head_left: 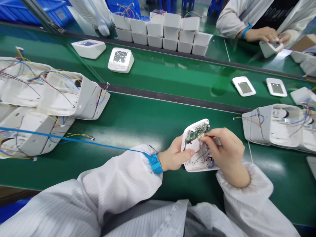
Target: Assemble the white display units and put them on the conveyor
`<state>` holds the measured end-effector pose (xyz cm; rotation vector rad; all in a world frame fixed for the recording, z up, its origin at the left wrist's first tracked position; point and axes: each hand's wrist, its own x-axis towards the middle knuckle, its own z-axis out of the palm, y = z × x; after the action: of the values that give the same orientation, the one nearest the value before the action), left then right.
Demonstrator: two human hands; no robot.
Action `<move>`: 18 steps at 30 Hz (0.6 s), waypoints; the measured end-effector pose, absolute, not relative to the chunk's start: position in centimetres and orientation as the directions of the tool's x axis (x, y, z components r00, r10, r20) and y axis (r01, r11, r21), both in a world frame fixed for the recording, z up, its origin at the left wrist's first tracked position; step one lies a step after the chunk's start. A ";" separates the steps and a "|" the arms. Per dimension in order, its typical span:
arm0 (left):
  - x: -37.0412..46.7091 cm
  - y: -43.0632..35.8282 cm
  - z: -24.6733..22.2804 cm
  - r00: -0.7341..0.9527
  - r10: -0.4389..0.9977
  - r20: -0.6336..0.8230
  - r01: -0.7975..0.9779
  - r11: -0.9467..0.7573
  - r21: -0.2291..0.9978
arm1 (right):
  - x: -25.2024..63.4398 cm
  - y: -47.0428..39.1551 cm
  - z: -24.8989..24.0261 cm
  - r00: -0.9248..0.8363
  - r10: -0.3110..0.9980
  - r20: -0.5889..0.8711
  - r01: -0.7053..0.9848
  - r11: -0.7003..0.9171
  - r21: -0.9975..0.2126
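Note:
My left hand [176, 153] grips a white front panel [184, 144] by its edge, thumb across the inner side. A green circuit board [197, 132] is fixed inside that panel, which stands tilted up over an open white housing [197, 164]. Thin wires run between the two parts. With thumb and forefinger pinched, my right hand [225, 149] holds a small white wire connector [202, 135] against the lower edge of the board. Whether the connector is fully seated cannot be made out.
White open housings [84, 95] with loose wires are stacked at left, more housings [271, 125] at right. Finished-looking devices [120, 60] and display panels [244, 86] lie on the green strip beyond a dark rail [172, 98]. A blue wrist cord [74, 140] crosses the left side. A co-worker's hands [271, 36] hold a device opposite.

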<state>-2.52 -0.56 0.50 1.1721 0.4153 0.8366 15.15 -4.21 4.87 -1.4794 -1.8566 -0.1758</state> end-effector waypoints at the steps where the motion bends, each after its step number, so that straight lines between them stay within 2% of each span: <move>1: -2.5 -0.6 0.6 0.645 0.753 0.129 -0.366 0.156 0.918 | 15.3 -4.1 4.9 -0.044 0.766 0.641 0.881 0.333 -0.337; 3: -2.5 -0.6 0.7 0.655 0.744 0.133 -0.389 0.181 0.903 | 15.8 -3.8 5.1 -0.063 0.744 0.665 0.864 0.374 -0.337; 8: -2.4 -0.5 1.1 0.686 0.709 0.164 -0.421 0.202 0.884 | 16.7 -3.6 5.6 -0.280 0.775 0.566 0.813 0.505 -0.289; 12: -2.6 -0.3 0.9 0.694 0.702 0.161 -0.416 0.209 0.885 | 16.6 -3.9 5.5 -0.261 0.757 0.600 0.842 0.482 -0.242; 18: -2.7 -0.2 0.8 0.709 0.693 0.134 -0.391 0.228 0.892 | 16.3 -4.1 5.4 -0.210 0.770 0.602 0.875 0.423 -0.235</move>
<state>-2.74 -0.22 0.79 1.1107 0.3192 0.7636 16.27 -4.12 5.37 -1.3870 -2.0193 -0.2041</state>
